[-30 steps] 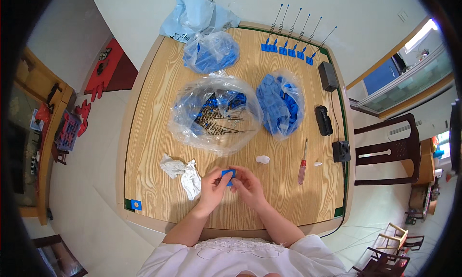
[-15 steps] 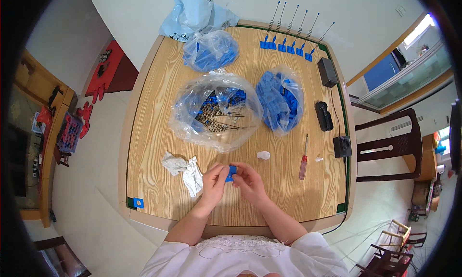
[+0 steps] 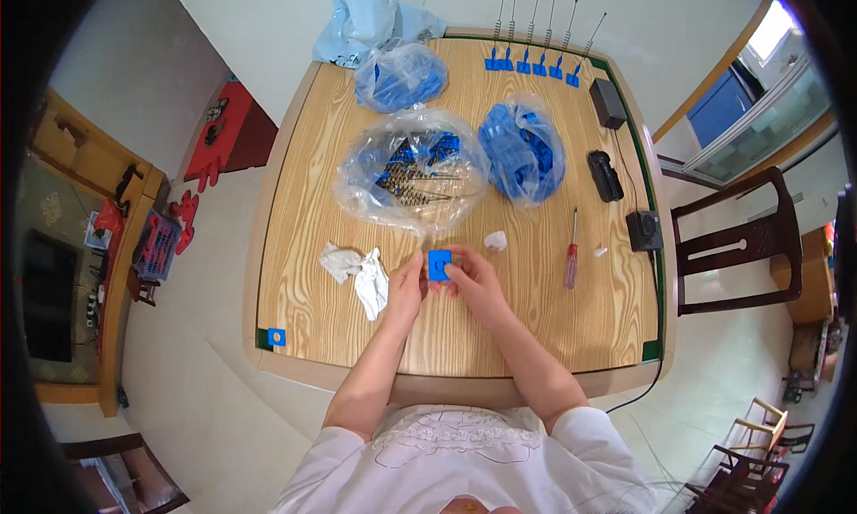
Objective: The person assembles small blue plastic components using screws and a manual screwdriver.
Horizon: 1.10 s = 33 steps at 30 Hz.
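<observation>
Right fingers [image 3: 458,275] pinch a flat, rectangular blue piece [image 3: 439,263].

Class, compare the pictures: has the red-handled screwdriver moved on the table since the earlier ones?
No. Judged against the table's right edge, the screwdriver lies where it was; only the camera's view has shifted.

Near right: bare table [image 3: 607,326], open passage for right hand [image 3: 476,284]. Straight far: large clear bag [image 3: 366,201] blocks the way, bag of blue parts [image 3: 502,139] beside it. Left: crumpled tissues [image 3: 370,286] lie just beside left hand [image 3: 406,291]. Right: screwdriver [image 3: 571,266] in the way, free table before it
</observation>
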{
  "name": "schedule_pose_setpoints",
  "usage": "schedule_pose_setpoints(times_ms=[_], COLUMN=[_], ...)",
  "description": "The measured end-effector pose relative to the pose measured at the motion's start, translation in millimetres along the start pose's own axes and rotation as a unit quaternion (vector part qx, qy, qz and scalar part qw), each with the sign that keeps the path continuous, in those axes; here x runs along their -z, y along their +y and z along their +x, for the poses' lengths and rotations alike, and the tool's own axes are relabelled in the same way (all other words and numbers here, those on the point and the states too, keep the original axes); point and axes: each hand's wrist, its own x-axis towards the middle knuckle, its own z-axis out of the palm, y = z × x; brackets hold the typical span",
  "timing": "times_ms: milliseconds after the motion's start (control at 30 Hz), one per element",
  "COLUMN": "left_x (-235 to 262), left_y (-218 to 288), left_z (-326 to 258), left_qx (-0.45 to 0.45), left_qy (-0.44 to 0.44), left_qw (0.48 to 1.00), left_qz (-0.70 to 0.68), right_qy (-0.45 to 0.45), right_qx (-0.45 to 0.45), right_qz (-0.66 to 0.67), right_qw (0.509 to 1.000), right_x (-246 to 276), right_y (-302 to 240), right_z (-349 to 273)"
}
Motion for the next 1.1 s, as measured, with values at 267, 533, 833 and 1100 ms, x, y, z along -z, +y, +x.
schedule_pose_setpoints(times_ms=[267,533,833,1100], left_x=[-3.0,-2.2,2.9,-4.7], left_y=[4.5,0.7,-3.5,-6.4], left_z=[-24.0,-25.8,-25.1,-28.2], left_qx=[0.017,-0.006,0.007,-0.052], left_qy=[0.011,-0.008,-0.002,0.018], left_qw=[0.999,0.999,0.999,0.994], left_qz=[-0.025,-0.045,-0.046,-0.09], right_qy=[-0.011,-0.025,-0.035,-0.039], right_qx=[-0.005,-0.002,-0.006,0.02], right_qz=[-0.007,-0.025,-0.044,0.017], right_qw=[1.0,0.999,0.998,0.999], right_x=[5.5,4.5,5.8,1.6], right_y=[3.8,2.5,5.0,4.9], right_z=[4.7,1.6,2.2,0.7])
